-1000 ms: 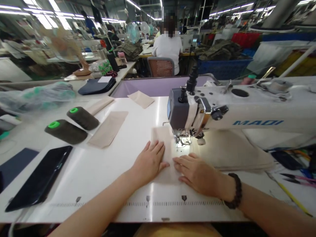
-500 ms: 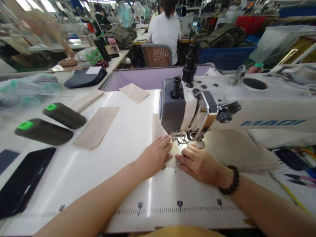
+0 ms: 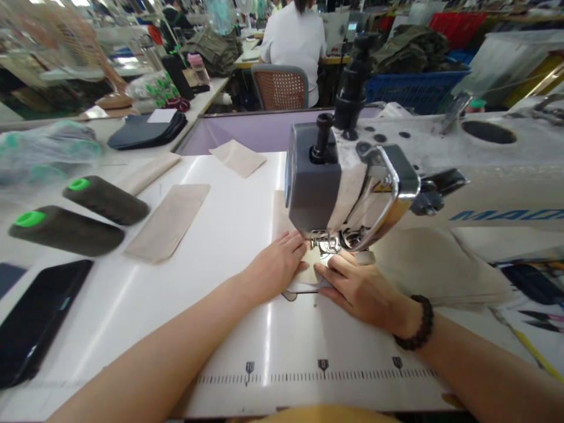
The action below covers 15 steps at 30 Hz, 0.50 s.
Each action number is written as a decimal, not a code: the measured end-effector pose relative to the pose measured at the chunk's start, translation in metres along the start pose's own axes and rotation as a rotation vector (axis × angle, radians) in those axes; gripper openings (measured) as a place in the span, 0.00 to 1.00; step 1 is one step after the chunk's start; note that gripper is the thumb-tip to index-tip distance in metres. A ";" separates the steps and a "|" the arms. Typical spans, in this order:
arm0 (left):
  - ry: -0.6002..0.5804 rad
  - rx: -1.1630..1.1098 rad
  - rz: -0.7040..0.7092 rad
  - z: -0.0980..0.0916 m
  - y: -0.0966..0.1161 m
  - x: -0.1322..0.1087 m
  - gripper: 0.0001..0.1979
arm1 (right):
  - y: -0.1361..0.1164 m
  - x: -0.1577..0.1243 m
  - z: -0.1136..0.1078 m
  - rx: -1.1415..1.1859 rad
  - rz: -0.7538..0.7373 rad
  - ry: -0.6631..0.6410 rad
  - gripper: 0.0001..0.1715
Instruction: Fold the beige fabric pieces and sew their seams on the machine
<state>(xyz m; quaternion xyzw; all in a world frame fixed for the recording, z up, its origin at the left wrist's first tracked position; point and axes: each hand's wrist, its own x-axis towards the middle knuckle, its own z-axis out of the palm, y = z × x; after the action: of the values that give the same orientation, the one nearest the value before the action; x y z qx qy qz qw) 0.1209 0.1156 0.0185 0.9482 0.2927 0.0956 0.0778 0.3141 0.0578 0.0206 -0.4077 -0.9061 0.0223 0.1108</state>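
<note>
Both hands [image 3: 278, 267] touch a flat, plain, pale beige cloth [image 3: 311, 271].

With the sewing machine's presser foot [image 3: 328, 245] as clock centre, the left hand [image 3: 277, 267] lies palm down between 8 and 9 on a beige cloth strip [image 3: 311, 274], and the right hand [image 3: 359, 289] touches its near end from between 4 and 5. Two dark thread cones [image 3: 66, 230] lie toward 9, a loose beige piece [image 3: 238, 158] at 10, stacked cloth [image 3: 440, 270] toward 3.
</note>
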 end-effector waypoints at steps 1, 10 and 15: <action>0.003 0.000 0.002 0.000 0.000 0.000 0.07 | 0.000 0.000 0.000 0.005 0.008 -0.006 0.16; 0.000 0.102 0.016 -0.003 0.000 0.005 0.07 | -0.002 0.001 -0.001 0.008 0.040 -0.002 0.16; -0.072 0.124 0.152 -0.007 0.011 -0.008 0.07 | 0.002 -0.004 0.002 0.077 -0.087 0.066 0.12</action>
<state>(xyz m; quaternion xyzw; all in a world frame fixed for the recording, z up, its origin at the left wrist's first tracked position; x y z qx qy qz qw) 0.1193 0.1026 0.0264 0.9735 0.2222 0.0486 0.0220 0.3177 0.0565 0.0179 -0.3639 -0.9173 0.0386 0.1572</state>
